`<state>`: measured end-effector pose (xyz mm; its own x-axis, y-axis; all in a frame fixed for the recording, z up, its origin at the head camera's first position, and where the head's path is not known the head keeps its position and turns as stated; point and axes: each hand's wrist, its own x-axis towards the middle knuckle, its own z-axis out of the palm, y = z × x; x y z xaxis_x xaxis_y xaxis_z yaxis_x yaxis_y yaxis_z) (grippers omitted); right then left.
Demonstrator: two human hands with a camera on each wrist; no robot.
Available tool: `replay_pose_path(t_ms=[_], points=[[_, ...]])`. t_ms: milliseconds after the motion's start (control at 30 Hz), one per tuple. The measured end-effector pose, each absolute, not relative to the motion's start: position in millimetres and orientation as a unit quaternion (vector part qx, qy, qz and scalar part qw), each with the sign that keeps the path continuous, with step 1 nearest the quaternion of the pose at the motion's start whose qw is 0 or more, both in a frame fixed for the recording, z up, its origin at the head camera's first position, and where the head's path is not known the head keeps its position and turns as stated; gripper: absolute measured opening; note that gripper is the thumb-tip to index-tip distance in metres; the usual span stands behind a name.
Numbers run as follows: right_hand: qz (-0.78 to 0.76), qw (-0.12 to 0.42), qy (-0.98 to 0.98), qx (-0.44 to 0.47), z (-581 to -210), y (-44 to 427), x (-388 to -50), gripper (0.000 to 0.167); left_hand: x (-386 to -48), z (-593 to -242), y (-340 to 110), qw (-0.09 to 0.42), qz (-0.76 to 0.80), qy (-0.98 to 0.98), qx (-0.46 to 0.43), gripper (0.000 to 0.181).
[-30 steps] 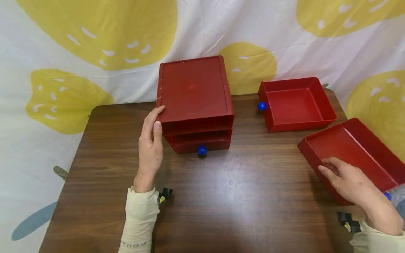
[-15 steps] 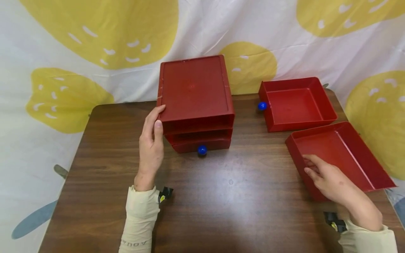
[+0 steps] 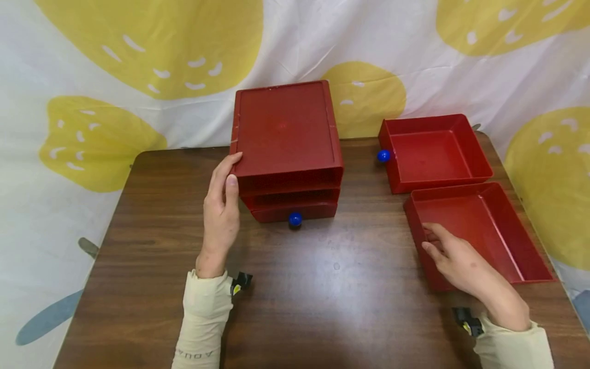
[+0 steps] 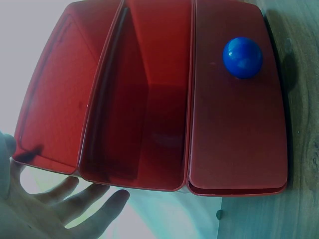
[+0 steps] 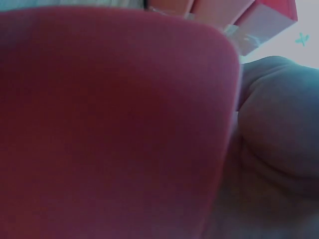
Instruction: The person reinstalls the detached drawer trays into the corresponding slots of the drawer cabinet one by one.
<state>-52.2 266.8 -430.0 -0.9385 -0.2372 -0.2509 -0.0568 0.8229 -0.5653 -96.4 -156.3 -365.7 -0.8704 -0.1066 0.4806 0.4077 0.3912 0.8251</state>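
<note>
Finding the right hand [image 3: 463, 264] gripping the near drawer [image 3: 475, 220] by its left wall, with fingers curling at the rim, at the right side of the table [image 3: 286, 307]; being unable to tell whether lifted or resting. Noting the left hand [image 3: 221, 218] lying loosely extended against the left side of the red cabinet [image 3: 286, 133], with the thumb by the front corner. Observing a bottom drawer [image 4: 234, 129] seated in the cabinet's lowest slot, showing a blue knob [image 4: 242, 57], and two open slots [image 4: 144, 134] above. Further out, finding a far drawer [image 3: 433, 154] resting upright just beyond the near drawer, apart from the cabinet, and pointing a second blue knob [image 3: 383, 156] leftward. Behind, seeing a white cloth [image 3: 295, 31] bearing yellow prints.
</note>
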Motion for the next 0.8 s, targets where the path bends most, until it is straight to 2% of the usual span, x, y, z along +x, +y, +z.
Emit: replay_pose_path(t_ms=[267,567,800], points=[[-0.3,0.162,0.937,-0.078,-429.1,257.7,-53.6,0.051,-97.2,-368.1,-157.9,0.239,-0.542,-0.8,-0.096,0.037],[-0.307,0.155,0.936,-0.079,-428.8,242.6,-56.2,0.051,-109.5,-391.9,-168.1,0.242,-0.534,-0.805,-0.094,0.038],[-0.315,0.164,0.932,-0.075,-429.8,227.5,-57.1,0.052,-103.8,-381.0,-162.5,0.238,-0.537,-0.804,-0.093,0.037]])
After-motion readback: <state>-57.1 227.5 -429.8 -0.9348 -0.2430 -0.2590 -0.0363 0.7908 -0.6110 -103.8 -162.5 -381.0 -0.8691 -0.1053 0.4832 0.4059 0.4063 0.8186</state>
